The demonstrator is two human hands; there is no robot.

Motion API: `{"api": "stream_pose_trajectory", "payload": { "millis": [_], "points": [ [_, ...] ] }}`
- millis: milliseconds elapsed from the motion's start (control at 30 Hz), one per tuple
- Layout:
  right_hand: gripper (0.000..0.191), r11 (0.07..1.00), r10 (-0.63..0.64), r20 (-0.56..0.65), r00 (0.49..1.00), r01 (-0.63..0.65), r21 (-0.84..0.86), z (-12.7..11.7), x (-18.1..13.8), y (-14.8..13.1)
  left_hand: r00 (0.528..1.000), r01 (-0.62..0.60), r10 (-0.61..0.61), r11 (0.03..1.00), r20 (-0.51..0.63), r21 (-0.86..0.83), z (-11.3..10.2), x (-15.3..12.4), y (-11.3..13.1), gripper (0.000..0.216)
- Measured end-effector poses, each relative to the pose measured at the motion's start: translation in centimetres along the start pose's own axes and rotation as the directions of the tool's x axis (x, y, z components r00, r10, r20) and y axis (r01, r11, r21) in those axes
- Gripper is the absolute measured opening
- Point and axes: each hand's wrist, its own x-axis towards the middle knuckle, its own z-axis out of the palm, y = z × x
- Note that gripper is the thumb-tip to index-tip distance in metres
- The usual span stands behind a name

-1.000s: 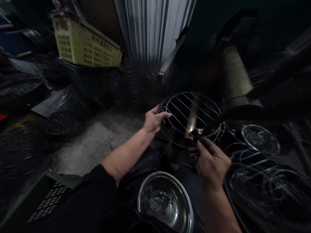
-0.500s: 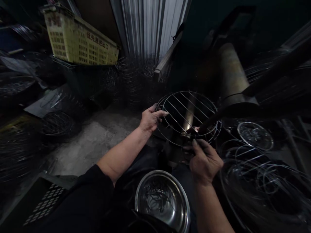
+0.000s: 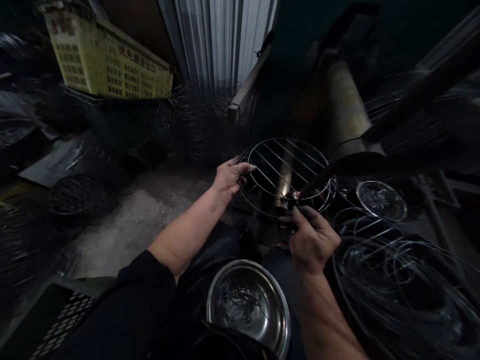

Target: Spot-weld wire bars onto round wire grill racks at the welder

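My left hand (image 3: 227, 177) is closed on the left edge of a round wire rack (image 3: 267, 178), which has parallel bars across a ring and a second ring beneath. At the rack's near rim, my right hand (image 3: 313, 237) is closed in a pinch; what sits between its fingertips is too small and dark to make out. Just above those fingertips, a dark slanting rod (image 3: 315, 182) ends in a copper-coloured tip that meets the near rim. Under the rack stands a brass-coloured post (image 3: 285, 180). Below my hands, a steel bowl (image 3: 270, 330) holds several short bent wire pieces.
Coils of loose wire (image 3: 393, 280) lie at right, near a shiny round dish (image 3: 380, 200). A thick metal cylinder (image 3: 347, 105) hangs over the rack's right side. A yellow crate (image 3: 112, 65) stands back left, and a green crate (image 3: 56, 315) sits front left.
The whole view has shifted slightly, so most things appear a little further left and higher. Both hands keep their places at the rack, and the rod tip stays at its near rim.
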Motion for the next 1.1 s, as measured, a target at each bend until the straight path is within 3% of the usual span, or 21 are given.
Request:
{"api": "stream_pose_trajectory", "payload": {
  "millis": [533,767,933,1100],
  "points": [
    [0.026,0.999,0.033,0.038,0.999,-0.034,0.034,0.7,0.6,0.1,1.000,0.004,-0.003,0.996,-0.010,0.084,0.2,0.7,0.2,0.029],
    [0.026,0.999,0.009,0.166,0.986,-0.017,0.044,0.5,1.4,0.4,0.999,0.029,-0.032,0.994,0.019,0.107,0.0,1.4,0.6,0.027],
    [0.034,0.998,0.051,0.200,0.978,-0.055,0.012,0.0,1.2,0.4,0.997,0.070,-0.067,0.993,-0.029,0.096,0.5,0.9,0.6,0.022],
    [0.040,0.999,0.017,0.198,0.980,-0.008,-0.048,-0.6,0.5,1.1,0.998,-0.001,0.007,0.996,-0.061,0.088,0.2,1.0,0.2,0.024]
  ]
}}
